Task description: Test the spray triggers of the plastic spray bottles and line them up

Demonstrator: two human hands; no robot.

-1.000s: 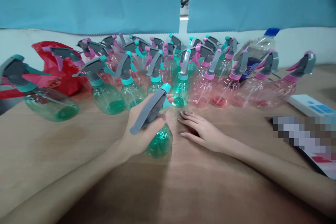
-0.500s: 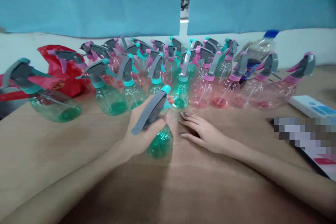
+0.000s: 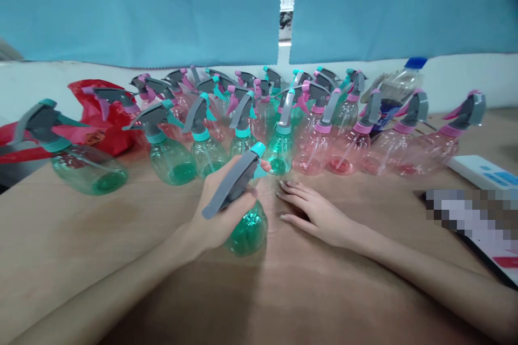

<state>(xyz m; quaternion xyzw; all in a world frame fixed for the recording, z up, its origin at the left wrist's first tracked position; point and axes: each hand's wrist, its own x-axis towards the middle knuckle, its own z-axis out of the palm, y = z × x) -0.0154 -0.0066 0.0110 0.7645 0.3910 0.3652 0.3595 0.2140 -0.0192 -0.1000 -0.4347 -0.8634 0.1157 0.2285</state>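
Observation:
My left hand [image 3: 220, 210] is wrapped round the neck of a green spray bottle [image 3: 246, 232] with a grey and teal trigger head. The bottle stands on the wooden table [image 3: 194, 302], its nozzle facing away to the right. A fingertip shows by the teal trigger; the rest of the grip is partly hidden behind the head. My right hand [image 3: 311, 210] lies on the table to the right of this bottle, fingers stretched out and holding nothing. Just beyond both hands stands another green spray bottle [image 3: 279, 151], with a pink spray bottle [image 3: 313, 153] beside it.
Several rows of green and pink spray bottles span the back. At the left, a red plastic bag [image 3: 107, 137] lies behind a green spray bottle [image 3: 89, 170]. A clear blue-capped bottle [image 3: 400, 89], a white box [image 3: 483, 170] and a partly blurred flat object [image 3: 477, 232] are on the right.
The whole scene sits slightly lower in the picture, as if the camera tilted up a little. Both hands and the held spray bottle keep nearly the same places on the table.

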